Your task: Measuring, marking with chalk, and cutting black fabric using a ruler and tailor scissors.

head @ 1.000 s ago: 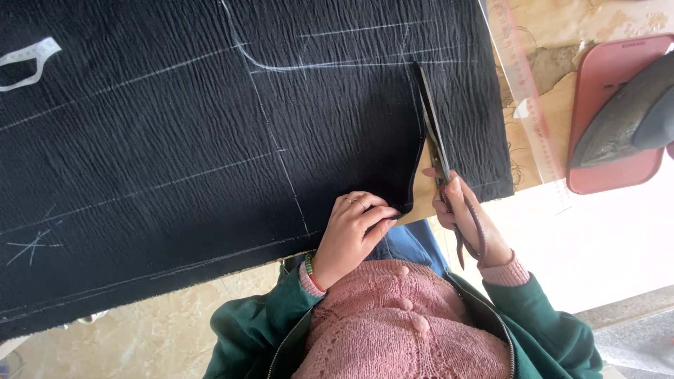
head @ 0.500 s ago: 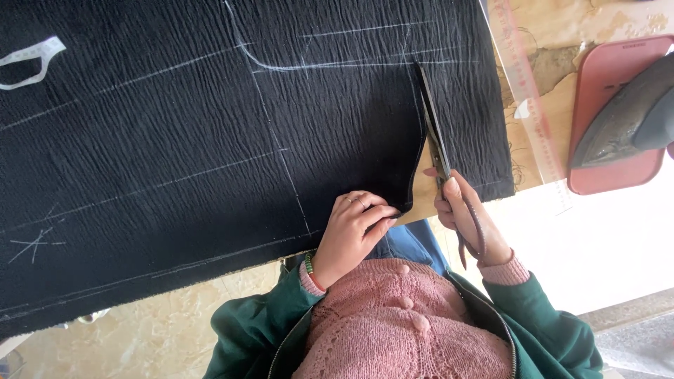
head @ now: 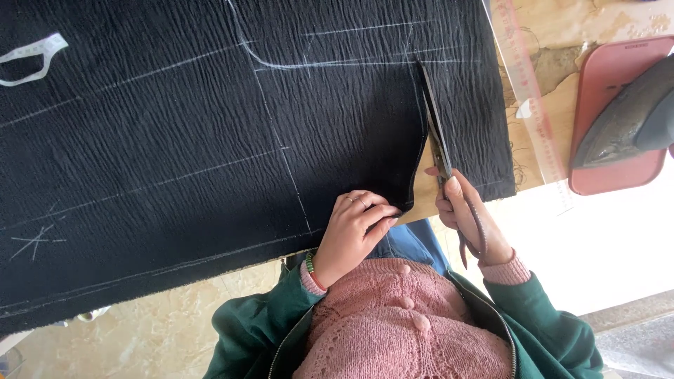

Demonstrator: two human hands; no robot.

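Two hands work at the near edge of a wide black fabric [head: 210,161] marked with white chalk lines. The right hand [head: 467,221] is wrapped around the handles of a pair of dark scissors [head: 439,144] — fingers closed through the loops, thumb on top — and the long blades point away from the person, lying along a cut that runs into the fabric from its near edge. How far apart the blades stand cannot be told. The left hand [head: 354,231] rests on the fabric just beside the cut, fingers curled and pressing the cloth down at its edge; it grips nothing, only pins the cloth flat.

Beyond the fabric's right edge lies a clear ruler [head: 530,105] on the wooden table [head: 554,28], and farther out from the fabric sits a dark iron [head: 628,119] on a pink mat [head: 611,168]. At the fabric's far left lies a white measuring tape [head: 31,60].
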